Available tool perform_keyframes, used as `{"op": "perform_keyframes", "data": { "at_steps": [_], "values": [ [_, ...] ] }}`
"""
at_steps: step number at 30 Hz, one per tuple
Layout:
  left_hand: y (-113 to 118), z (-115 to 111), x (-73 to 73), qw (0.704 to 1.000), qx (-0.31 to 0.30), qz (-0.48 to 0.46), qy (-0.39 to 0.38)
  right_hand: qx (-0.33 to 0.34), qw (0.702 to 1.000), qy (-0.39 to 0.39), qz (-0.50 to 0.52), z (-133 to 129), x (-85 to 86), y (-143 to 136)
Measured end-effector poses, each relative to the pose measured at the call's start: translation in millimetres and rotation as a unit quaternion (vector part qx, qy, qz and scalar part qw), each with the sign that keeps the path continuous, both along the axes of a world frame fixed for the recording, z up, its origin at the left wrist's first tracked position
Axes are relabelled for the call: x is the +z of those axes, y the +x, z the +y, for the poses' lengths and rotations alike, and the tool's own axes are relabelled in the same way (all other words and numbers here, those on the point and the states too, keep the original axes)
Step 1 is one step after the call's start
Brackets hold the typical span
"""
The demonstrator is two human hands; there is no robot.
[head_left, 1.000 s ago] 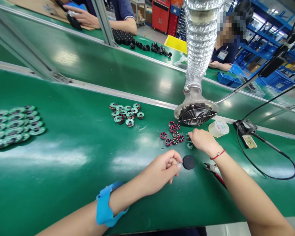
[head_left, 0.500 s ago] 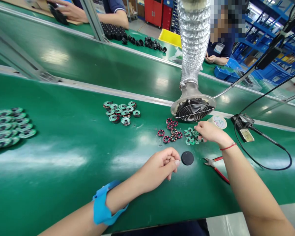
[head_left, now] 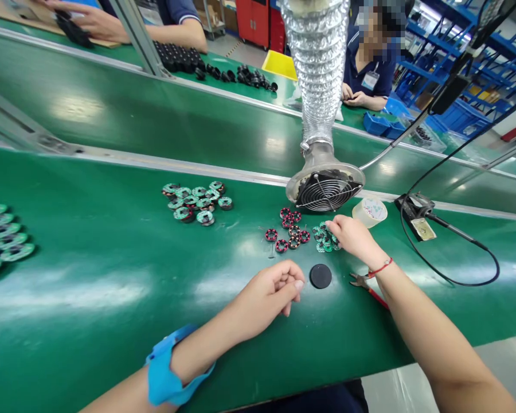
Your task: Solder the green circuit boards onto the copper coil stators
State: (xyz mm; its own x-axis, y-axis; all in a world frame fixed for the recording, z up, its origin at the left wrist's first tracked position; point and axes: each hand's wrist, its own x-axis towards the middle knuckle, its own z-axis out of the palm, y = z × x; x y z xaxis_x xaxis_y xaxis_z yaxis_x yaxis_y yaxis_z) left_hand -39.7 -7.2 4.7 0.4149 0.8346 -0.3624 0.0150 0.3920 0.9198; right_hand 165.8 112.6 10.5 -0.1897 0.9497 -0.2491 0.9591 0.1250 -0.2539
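Observation:
My left hand (head_left: 272,295), with a blue band on its wrist, rests over the green table with its fingers curled; anything inside them is hidden. Just right of its fingertips lies a round black disc (head_left: 320,276). My right hand (head_left: 353,236) reaches to a small pile of green circuit boards (head_left: 324,237), fingers pinched at the pile's right side; what they grip, if anything, is too small to make out. Left of that pile lie several red and black ring coils (head_left: 293,230). Red-handled cutters (head_left: 370,287) lie partly under my right forearm.
A fume duct with a fan grille (head_left: 329,192) hangs above the parts. Behind my right hand stands a tape roll (head_left: 370,213); further right is a soldering iron stand (head_left: 416,218). Assembled rings (head_left: 198,202) and stacked boards (head_left: 6,235) lie leftward. Two people work beyond the partition.
The whole view has shifted, with most things now further left. My right hand still is at the green pile, and my left hand keeps its curled pose near the disc.

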Motion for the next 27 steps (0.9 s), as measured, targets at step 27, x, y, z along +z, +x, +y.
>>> {"op": "perform_keyframes", "data": {
  "at_steps": [27],
  "values": [
    [-4,-1,1.2,0.998,-0.030,0.060,0.020,-0.123,0.955,-0.083,0.255,14,-11.0,46]
  ]
}}
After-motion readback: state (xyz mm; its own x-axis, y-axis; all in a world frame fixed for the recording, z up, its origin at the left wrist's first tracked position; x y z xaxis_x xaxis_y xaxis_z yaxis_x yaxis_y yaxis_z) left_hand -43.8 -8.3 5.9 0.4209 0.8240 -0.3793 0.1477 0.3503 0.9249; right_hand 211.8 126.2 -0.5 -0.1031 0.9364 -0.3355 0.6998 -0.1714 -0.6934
